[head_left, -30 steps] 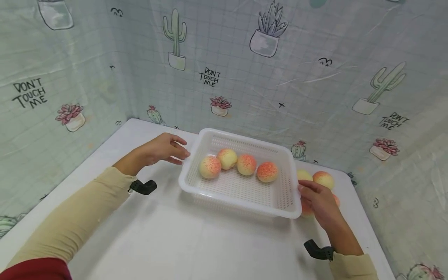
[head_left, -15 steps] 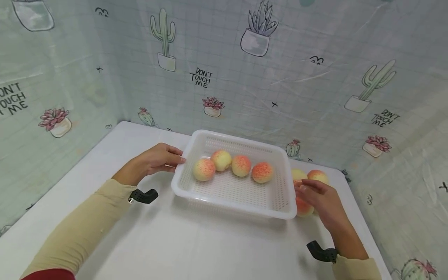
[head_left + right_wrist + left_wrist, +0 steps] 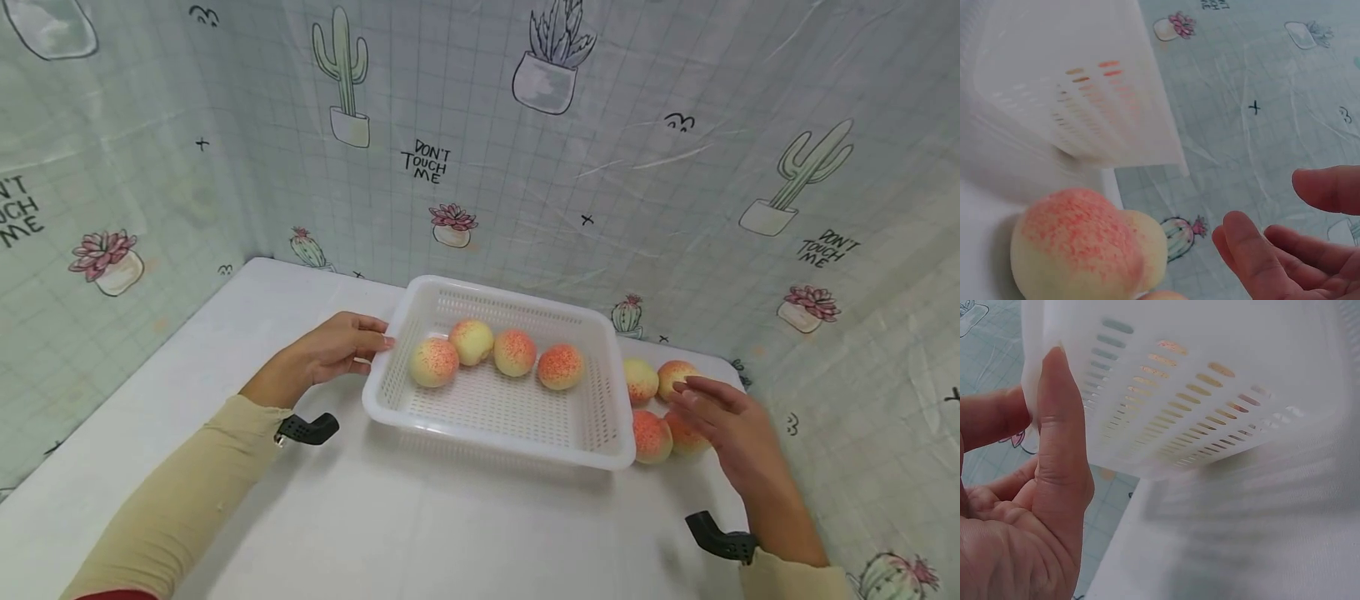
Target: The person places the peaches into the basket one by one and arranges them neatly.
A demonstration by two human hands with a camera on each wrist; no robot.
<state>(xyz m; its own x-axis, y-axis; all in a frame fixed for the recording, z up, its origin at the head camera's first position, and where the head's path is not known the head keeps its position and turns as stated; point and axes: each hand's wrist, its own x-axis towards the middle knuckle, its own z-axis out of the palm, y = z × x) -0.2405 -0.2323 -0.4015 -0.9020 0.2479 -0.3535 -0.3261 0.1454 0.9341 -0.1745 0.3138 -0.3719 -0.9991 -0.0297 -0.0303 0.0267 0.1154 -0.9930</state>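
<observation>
A white perforated plastic basket (image 3: 495,450) sits in the middle of the table with several yellow-and-red peaches (image 3: 514,352) inside. At its left end my left hand (image 3: 333,354) holds the rim; in the left wrist view the thumb (image 3: 1060,444) lies along the slotted wall and the fingers are at the rim's edge. My right hand (image 3: 738,433) hovers over the loose peaches (image 3: 652,437) right of the basket, fingers apart from the thumb and nothing between them. Part of those peaches is hidden behind this hand. In the right wrist view a peach (image 3: 1075,244) appears below the basket wall.
The white table (image 3: 480,533) reaches toward me. Cactus-printed sheeting (image 3: 480,167) stands along its back and both sides, close behind the basket. The loose peaches lie close together between the basket's right end and the table's right edge.
My right hand has left the basket's right rim and moved right over the loose peaches. My left hand has closed in on the left rim. The view has shifted slightly.
</observation>
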